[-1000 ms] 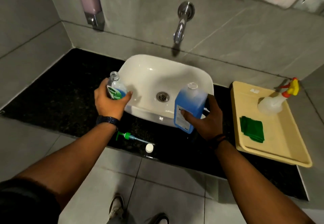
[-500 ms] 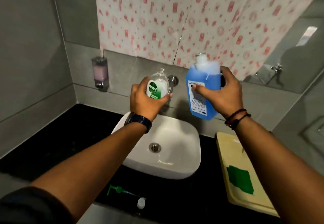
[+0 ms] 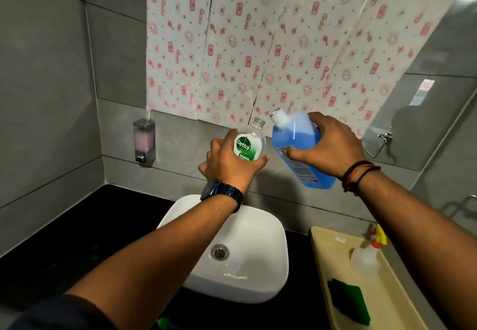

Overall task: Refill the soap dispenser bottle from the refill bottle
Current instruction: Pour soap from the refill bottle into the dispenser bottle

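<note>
My left hand (image 3: 229, 164) grips the clear soap dispenser bottle (image 3: 249, 140), which has a green label and an open neck with no pump on it. My right hand (image 3: 327, 146) holds the blue refill bottle (image 3: 296, 138), tilted left so that its open white spout sits just right of and above the dispenser's neck. Both bottles are held up in the air above the white basin (image 3: 247, 273). No liquid stream shows between them. A sliver of the green pump (image 3: 165, 324) lies on the counter at the bottom edge.
A beige tray (image 3: 402, 311) at the right holds a spray bottle (image 3: 365, 258) and a green cloth (image 3: 348, 301). A wall soap dispenser (image 3: 144, 139) hangs at the left. A patterned sheet (image 3: 258, 45) covers the mirror; the black counter (image 3: 124, 216) surrounds the basin.
Both hands lifted the bottles from the basin's rim up in front of the wall. In the last half second the refill bottle tipped left toward the dispenser's neck.
</note>
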Motion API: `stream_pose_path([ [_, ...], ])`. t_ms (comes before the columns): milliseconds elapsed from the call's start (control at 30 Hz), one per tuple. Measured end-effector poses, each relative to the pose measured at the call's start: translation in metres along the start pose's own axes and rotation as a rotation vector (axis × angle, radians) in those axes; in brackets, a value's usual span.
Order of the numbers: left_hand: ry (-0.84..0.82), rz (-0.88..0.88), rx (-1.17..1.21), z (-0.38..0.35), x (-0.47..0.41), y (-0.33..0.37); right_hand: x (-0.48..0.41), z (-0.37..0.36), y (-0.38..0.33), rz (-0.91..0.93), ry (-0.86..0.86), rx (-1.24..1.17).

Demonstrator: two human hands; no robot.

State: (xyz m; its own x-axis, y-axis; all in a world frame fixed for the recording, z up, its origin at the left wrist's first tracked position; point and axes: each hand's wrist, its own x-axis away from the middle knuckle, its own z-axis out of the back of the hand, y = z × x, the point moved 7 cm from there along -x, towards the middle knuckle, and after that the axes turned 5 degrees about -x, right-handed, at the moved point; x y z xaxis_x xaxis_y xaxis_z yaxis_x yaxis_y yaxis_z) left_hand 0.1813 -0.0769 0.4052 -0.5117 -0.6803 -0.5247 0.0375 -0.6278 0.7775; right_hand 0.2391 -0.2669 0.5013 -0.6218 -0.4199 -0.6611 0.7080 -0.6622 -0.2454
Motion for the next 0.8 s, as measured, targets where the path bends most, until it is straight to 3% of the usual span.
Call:
stream_pose_path([
  [800,0.01,-0.015,-0.062,-0.011,0.0,0.012,-0.015,0.016,-0.003,0.051,-0.079,0.273],
])
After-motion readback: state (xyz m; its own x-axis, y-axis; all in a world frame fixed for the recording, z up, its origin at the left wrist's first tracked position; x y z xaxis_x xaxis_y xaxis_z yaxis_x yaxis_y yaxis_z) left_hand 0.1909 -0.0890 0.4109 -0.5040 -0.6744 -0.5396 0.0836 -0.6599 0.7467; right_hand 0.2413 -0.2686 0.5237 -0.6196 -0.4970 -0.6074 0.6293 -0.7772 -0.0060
